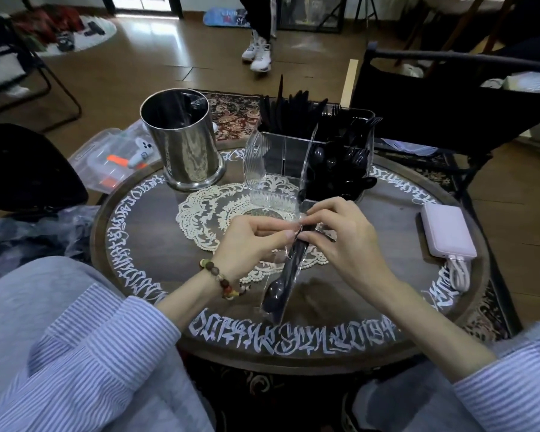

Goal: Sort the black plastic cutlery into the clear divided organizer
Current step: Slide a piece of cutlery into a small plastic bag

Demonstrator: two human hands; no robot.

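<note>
Hands, left [250, 241] and right [340, 235], grip pinched on wrapped black spoon [278, 288].

On the surface [144, 244], the organizer [306, 160] stands behind the doily [206, 213] with cutlery [340, 163] in its right and rear compartments, a canister [181, 141] to its left, a power bank [448, 232] to the right.

At twelve o'clock the organizer [275, 157] is clear glossy plastic; its cutlery [340, 160] is shiny black plastic. At ten, a polished metal canister [184, 141]. The table [156, 244] is dark matt wood under a lace doily [206, 213].
</note>
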